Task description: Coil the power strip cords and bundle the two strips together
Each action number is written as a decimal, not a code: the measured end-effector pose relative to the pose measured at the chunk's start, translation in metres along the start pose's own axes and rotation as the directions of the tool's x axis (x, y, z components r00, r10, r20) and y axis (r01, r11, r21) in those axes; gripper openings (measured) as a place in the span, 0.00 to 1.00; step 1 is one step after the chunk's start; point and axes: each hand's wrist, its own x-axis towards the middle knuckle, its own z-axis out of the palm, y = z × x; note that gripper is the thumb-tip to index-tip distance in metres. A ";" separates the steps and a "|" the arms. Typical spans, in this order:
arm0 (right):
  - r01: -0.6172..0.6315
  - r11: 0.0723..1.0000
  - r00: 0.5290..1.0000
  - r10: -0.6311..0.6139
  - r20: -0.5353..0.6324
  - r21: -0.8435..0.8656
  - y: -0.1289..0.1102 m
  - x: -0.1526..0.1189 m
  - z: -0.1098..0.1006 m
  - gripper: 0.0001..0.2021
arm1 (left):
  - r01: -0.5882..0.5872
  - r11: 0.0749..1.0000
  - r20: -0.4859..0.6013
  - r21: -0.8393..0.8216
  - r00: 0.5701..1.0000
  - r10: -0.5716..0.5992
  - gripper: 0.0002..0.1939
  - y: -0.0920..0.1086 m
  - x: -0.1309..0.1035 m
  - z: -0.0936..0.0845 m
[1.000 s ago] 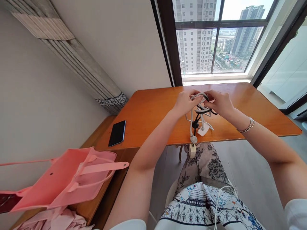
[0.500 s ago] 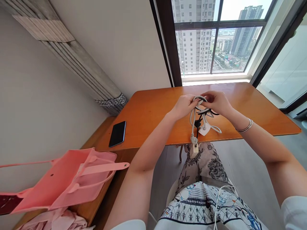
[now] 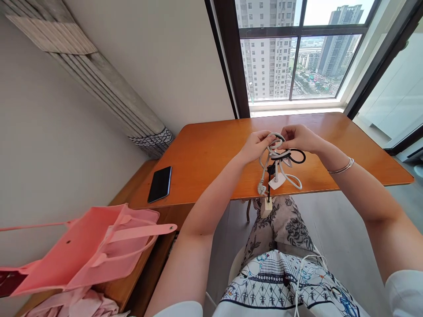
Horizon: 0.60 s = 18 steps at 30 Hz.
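A tangle of white and black cables hangs between my two hands over the front part of the table. My left hand pinches the upper loops from the left. On the right, my right hand has its fingertips closed on the same bundle; which strand they grip is hard to see. A black loop sticks out below my right hand. Beneath the tangle dangle a pale plug, a white block-shaped piece and a black connector. A cream-coloured adapter block hangs lowest, past the table edge.
The brown wooden table reaches to the window. A black phone lies at its left end. A pink bag stands open on a wooden surface at the lower left, with pink cloth below it. A curtain hangs at the left.
The black loop now stands out wider to the right of the bundle. The pale plug has swung slightly left and up. My right hand has shifted a little to the right.
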 end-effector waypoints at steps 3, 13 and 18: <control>0.118 0.990 0.980 -0.129 -0.153 -0.079 0.002 -0.002 0.003 0.29 | 0.118 0.970 0.000 -0.212 0.993 -0.121 0.17 -0.002 0.003 0.006; 0.185 0.810 0.777 -0.468 -0.422 -0.556 0.002 -0.001 0.015 0.18 | 0.151 0.945 -0.089 -0.292 0.979 -0.184 0.16 -0.005 0.010 0.016; 0.171 0.911 0.795 -0.353 -0.494 -0.376 -0.012 0.015 0.003 0.17 | 0.196 0.929 -0.124 -0.314 0.962 -0.245 0.18 -0.004 0.010 0.022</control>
